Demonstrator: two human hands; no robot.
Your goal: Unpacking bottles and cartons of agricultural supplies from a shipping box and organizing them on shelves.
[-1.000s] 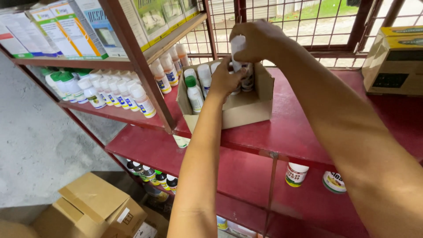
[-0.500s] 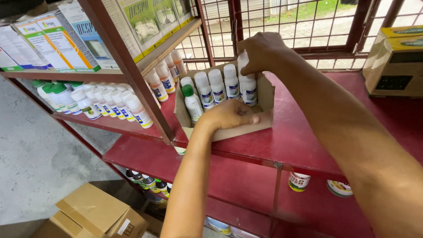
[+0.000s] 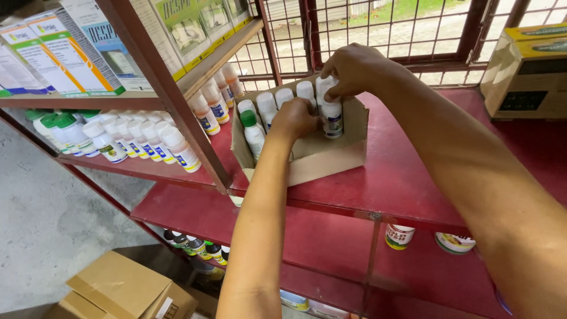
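- Head view, hands: right hand [image 3: 354,68] pinches the cap end of a white bottle [image 3: 331,115] that stands upright at the back right corner of the open cardboard box [image 3: 322,159]; fingers closed on it from above.
- Left hand [image 3: 293,118] reaches into the same box, curled over the bottles in the middle of the back row; what it grips is hidden behind the knuckles, so I cannot tell whether it holds one or only touches them.
- Step, as I judge it: bottles are being handled inside the box, one in the right hand's grasp. A next move calls for a straight vertical path, since neighbouring bottles stand touching.
- Surroundings: a green-capped bottle [image 3: 254,133] stands at the box's left side. The box sits on a red shelf [image 3: 407,177]. A row of white bottles [image 3: 142,142] fills the shelf to the left, and flat printed cartons [image 3: 88,53] stand above.
- Obstacles: the red upright post [image 3: 195,118] stands just left of the box; a wire grille [image 3: 401,29] closes the back.
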